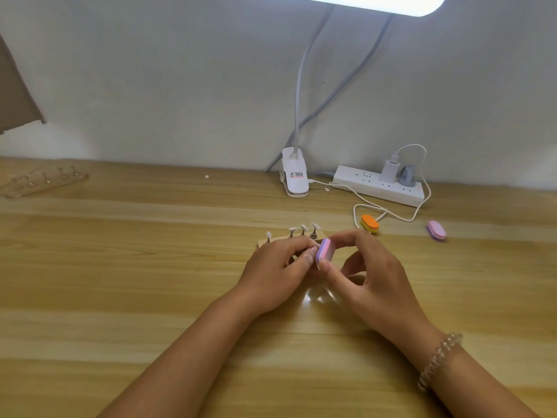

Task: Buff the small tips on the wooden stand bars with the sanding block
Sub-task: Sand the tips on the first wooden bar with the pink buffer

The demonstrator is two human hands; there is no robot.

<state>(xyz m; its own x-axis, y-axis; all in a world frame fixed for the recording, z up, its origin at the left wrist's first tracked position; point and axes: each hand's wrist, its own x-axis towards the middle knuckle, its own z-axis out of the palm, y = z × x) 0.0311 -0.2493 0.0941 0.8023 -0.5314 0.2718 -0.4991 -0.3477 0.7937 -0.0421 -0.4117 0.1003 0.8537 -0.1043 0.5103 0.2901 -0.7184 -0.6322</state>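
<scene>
Far left, near the wall, a spare bar lies on the desk with a row of small pegs standing on it.

Toward the middle, my left grip rests low over the desk, fingers curled and bunched together at the left face of the block. They may be pinching something small there, but my own fingers hide it and I cannot tell.

Just behind that hand sits the stand, partly covered by my knuckles. Four tips rise from it in a row, one at the left end and three close together at the right.

Behind them, at the wall, a white lamp clamp stands on the desk.

The block, pink and purple, is held on edge just above the desk and in front of the stand's right end. My right grip holds it, thumb at its near end and forefinger over its far end, the other fingers loosely curled beneath.

Behind that hand lies an orange block, touching a white cable. A power strip sits at the wall with a charger plugged in. Further right lies a spare pink block. A clear beaded bracelet circles my right wrist.
</scene>
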